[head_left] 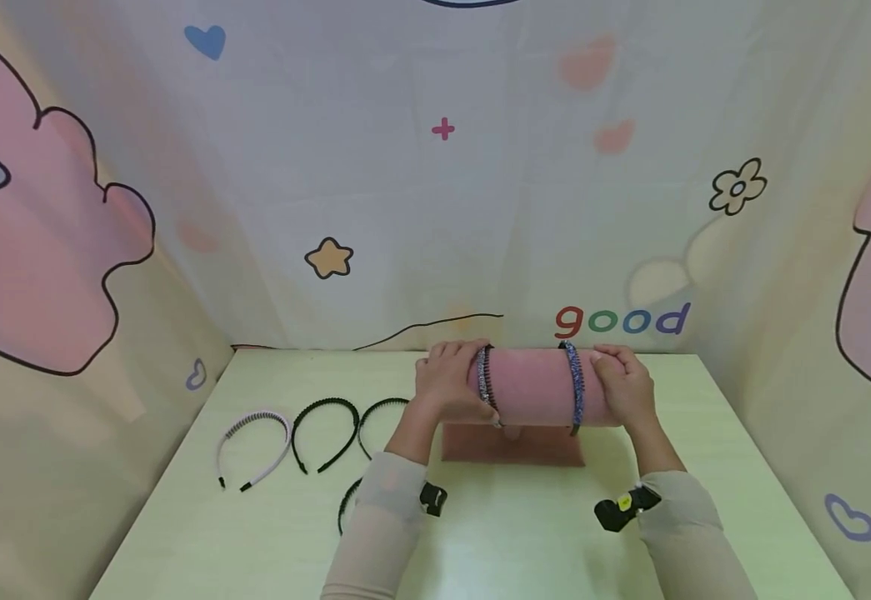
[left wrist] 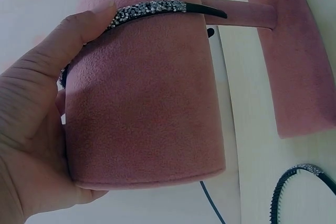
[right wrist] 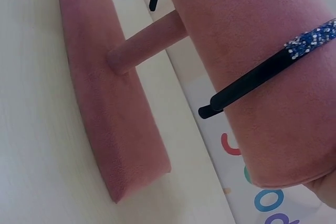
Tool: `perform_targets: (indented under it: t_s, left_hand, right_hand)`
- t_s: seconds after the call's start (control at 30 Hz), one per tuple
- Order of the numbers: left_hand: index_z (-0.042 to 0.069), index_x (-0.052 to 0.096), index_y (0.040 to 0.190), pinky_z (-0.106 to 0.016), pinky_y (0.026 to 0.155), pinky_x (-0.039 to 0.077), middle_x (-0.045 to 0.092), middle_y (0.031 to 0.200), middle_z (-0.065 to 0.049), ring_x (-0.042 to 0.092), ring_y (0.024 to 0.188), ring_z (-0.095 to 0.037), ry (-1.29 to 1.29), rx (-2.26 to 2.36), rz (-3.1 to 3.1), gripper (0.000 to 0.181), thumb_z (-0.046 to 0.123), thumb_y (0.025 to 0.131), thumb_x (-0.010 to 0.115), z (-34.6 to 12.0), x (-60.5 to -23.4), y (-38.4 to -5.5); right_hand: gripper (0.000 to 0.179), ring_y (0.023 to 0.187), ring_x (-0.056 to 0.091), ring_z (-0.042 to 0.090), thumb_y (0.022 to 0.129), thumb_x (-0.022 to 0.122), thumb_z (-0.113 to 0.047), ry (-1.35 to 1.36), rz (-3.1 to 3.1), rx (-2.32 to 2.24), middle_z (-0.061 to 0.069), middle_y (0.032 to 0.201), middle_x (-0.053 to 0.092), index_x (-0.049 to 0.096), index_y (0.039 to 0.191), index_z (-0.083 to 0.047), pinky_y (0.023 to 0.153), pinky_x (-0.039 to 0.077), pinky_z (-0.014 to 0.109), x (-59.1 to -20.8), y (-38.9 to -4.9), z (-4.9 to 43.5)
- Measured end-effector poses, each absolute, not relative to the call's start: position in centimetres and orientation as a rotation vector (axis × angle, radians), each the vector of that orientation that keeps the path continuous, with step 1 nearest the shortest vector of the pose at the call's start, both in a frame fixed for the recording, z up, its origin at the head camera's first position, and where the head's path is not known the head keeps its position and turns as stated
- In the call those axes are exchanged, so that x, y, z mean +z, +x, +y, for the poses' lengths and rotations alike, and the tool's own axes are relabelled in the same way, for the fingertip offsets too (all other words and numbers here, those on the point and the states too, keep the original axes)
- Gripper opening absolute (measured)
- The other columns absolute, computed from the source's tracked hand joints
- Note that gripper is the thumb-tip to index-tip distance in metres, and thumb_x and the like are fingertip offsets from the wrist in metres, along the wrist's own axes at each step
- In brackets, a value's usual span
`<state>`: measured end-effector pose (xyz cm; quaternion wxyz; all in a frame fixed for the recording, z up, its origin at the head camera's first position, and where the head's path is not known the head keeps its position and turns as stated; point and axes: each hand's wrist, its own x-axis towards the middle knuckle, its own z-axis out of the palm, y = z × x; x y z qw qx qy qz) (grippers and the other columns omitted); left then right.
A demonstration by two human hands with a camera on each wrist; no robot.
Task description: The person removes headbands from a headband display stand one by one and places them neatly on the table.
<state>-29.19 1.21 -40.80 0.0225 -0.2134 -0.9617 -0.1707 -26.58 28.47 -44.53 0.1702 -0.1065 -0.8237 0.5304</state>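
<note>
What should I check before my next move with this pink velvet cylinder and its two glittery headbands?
1. Silver-glitter arched headband around the pink velvet cylinder: ok.
2. Blue-glitter arched headband around the cylinder, apart from the silver one: ok.
3. Left hand gripping the cylinder, thumb on the silver headband: ok.
4. Right hand holding the cylinder's other end: ok.
5. Lowest black arched headband fully visible: not ok, partly behind the pale fabric sleeve.
6. Glittery headbands' snugness: cannot tell.

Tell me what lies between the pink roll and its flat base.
A narrow pink post joins the pink roll to the flat base; both wrist views show it.
</note>
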Motion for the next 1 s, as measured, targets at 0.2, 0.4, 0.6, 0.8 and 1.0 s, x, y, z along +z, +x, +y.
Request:
perform_targets:
  t_s: [0.2, 0.4, 0.6, 0.8, 1.0]
  left_hand:
    - [0.033, 0.026, 0.146, -0.046, 0.092, 0.030, 0.036, 0.140, 0.002, 0.025, 0.128, -0.023, -0.643, -0.498, -2.989, 0.113, 0.058, 0.051, 0.081, 1.2, -40.7, -28.9]
    - [0.032, 0.026, 0.146, -0.047, 0.093, 0.030, 0.036, 0.140, 0.002, 0.024, 0.129, -0.024, -0.660, -0.518, -2.981, 0.113, 0.057, 0.050, 0.082, 1.0, -40.6, -28.9]
    - [0.030, 0.027, 0.146, -0.046, 0.097, 0.030, 0.036, 0.141, 0.002, 0.025, 0.129, -0.021, -0.705, -0.595, -2.970, 0.114, 0.051, 0.050, 0.085, 0.6, -40.8, -29.1]
    - [0.025, 0.029, 0.146, -0.044, 0.101, 0.027, 0.037, 0.142, 0.002, 0.025, 0.130, -0.020, -0.745, -0.694, -2.940, 0.115, 0.045, 0.049, 0.088, 0.1, -41.0, -29.3]
    - [0.025, 0.030, 0.145, -0.041, 0.102, 0.028, 0.037, 0.142, 0.003, 0.024, 0.131, -0.019, -0.778, -0.798, -2.907, 0.116, 0.041, 0.047, 0.091, -0.4, -41.3, -29.6]
  right_hand:
    - [0.042, 0.109, 0.044, 0.036, 0.096, 0.044, -0.034, -0.212, -2.417, 1.556, 0.021, 0.129, 0.048, 0.053, 0.124, -0.005, 0.090, 0.033, 0.051, -43.2, -26.4, 28.7]
    - [0.044, 0.118, 0.039, 0.041, 0.099, 0.034, -0.029, -0.202, -2.525, 1.528, 0.022, 0.135, 0.042, 0.051, 0.130, -0.003, 0.097, 0.027, 0.056, -41.6, -26.2, 28.3]
    - [0.046, 0.111, 0.048, 0.039, 0.097, 0.030, -0.034, -0.362, -2.502, 1.351, 0.018, 0.128, 0.052, 0.060, 0.123, -0.010, 0.086, 0.037, 0.054, -42.3, -26.3, 27.8]
    - [0.049, 0.108, 0.050, 0.038, 0.096, 0.035, -0.045, -0.383, -2.460, 1.307, 0.017, 0.124, 0.055, 0.061, 0.122, -0.012, 0.086, 0.038, 0.054, -43.0, -26.4, 27.8]
    - [0.050, 0.110, 0.050, 0.037, 0.094, 0.041, -0.050, -0.385, -2.449, 1.326, 0.015, 0.123, 0.056, 0.062, 0.121, -0.014, 0.088, 0.037, 0.054, -43.1, -26.5, 27.9]
